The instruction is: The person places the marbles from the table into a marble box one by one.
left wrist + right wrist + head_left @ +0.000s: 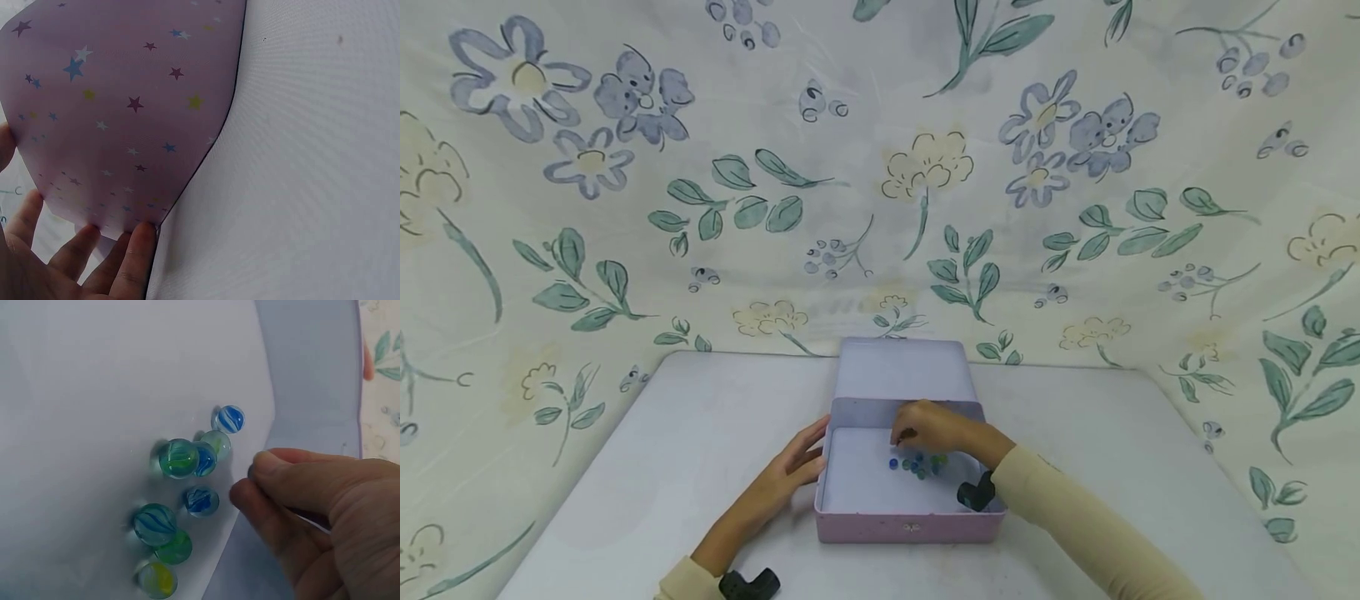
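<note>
An open purple box (pixel 910 528) with a star print stands on the table, its lid (pixel 904 371) tipped back. Several glass marbles (pixel 179 459), blue, green and yellow, lie together on its pale floor. My right hand (pixel 934 427) is inside the box, above the marbles near the back wall. Between its thumb and forefinger it pinches a small dark round thing, apparently a marble (pixel 251 472), mostly hidden by the fingertips. My left hand (pixel 790 471) rests its fairly straight fingers against the box's left side; in the left wrist view the fingertips (pixel 142 237) touch the starred wall.
The white table (pixel 722 417) spreads to both sides of the box. A flower-printed cloth (pixel 850 167) hangs behind and at the sides. Black wrist cameras (pixel 749 585) sit on both wrists, the right one over the box's front right corner.
</note>
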The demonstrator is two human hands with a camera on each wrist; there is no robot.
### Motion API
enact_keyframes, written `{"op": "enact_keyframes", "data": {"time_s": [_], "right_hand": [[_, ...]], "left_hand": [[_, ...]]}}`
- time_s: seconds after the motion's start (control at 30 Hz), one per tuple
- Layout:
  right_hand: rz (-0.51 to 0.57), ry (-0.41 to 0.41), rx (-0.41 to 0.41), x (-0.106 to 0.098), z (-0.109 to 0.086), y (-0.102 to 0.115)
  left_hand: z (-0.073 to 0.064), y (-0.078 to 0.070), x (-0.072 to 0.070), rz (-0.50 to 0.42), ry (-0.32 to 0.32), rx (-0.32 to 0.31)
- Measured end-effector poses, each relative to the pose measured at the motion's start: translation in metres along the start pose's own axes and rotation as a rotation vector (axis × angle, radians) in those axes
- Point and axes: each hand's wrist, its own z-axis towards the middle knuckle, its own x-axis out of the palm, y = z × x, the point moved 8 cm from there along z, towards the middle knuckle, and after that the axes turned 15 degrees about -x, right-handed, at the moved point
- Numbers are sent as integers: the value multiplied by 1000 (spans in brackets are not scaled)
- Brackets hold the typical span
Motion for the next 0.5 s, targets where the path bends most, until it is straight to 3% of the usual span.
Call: {"op": "enact_keyframes", "data": {"time_s": [0.5], "right_hand": [[-6,69,46,15,-3,-7]], "left_hand": [[2,0,0,-4,1,-4]]}}
